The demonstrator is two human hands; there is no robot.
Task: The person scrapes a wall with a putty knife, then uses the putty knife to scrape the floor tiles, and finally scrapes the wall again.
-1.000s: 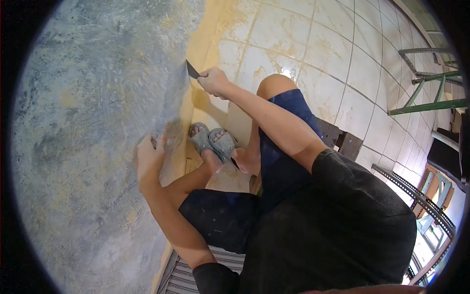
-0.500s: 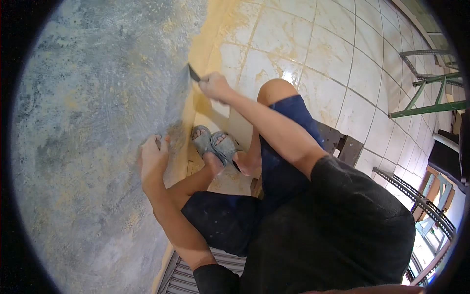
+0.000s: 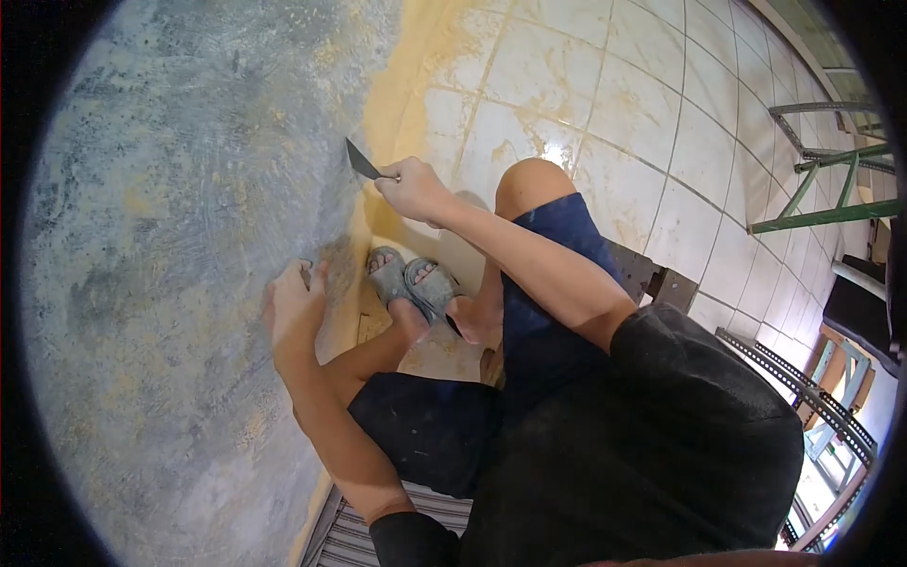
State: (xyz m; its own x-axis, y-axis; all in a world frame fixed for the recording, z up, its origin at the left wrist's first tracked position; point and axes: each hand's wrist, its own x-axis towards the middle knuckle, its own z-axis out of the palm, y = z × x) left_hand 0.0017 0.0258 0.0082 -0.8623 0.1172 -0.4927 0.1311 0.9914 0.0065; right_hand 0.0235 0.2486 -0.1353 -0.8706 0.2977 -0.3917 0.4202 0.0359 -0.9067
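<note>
My right hand (image 3: 414, 192) is closed round the handle of a putty knife (image 3: 361, 161). Its dark, wide blade points up and left, over the edge where a mottled grey-blue wall (image 3: 189, 189) meets a band of yellow filler (image 3: 392, 104). Lower on the wall, my left hand (image 3: 298, 298) rests near or against the surface with curled fingers. A small dark bit shows between its thumb and fingers, too little to name. Yellowish smears mark the rough wall.
White floor tiles (image 3: 529, 123) carry yellow smears. My feet in grey sandals (image 3: 430, 283) stand close to the wall. A green metal frame (image 3: 831, 213) and perforated steel rails (image 3: 803, 387) stand to the right. A ridged grey panel (image 3: 387, 534) lies below my left arm.
The putty knife has moved slightly down and left, off the yellow band onto the grey wall, and more of its blade shows. My left hand has stayed in place.
</note>
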